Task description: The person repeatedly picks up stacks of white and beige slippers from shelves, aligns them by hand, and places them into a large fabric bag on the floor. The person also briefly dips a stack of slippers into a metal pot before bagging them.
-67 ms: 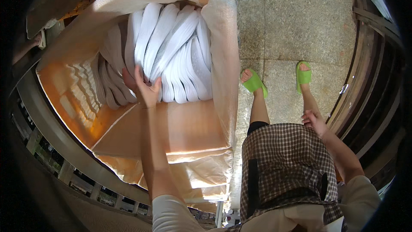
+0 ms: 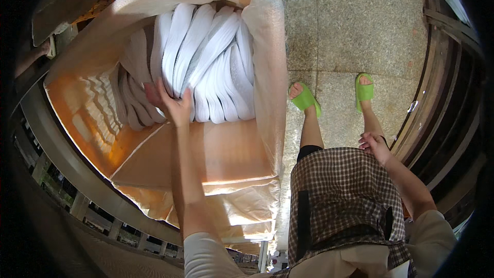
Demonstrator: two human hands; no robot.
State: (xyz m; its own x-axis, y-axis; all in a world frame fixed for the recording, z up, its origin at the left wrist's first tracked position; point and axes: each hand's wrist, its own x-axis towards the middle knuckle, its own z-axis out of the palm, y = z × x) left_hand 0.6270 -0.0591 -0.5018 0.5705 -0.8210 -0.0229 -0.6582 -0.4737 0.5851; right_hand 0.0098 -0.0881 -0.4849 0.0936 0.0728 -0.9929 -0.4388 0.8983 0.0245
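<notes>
White bundles lie lengthwise front to back, rounded ends nearest.

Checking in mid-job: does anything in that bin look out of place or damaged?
Nothing looks spilled or damaged. Slightly askew, perhaps: one white bundle slants across its neighbours inside the tan fabric bin, up and right of the left hand, while those beside it run more upright.

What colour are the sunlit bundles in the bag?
The bundles are white, clearest in the head view.
</notes>
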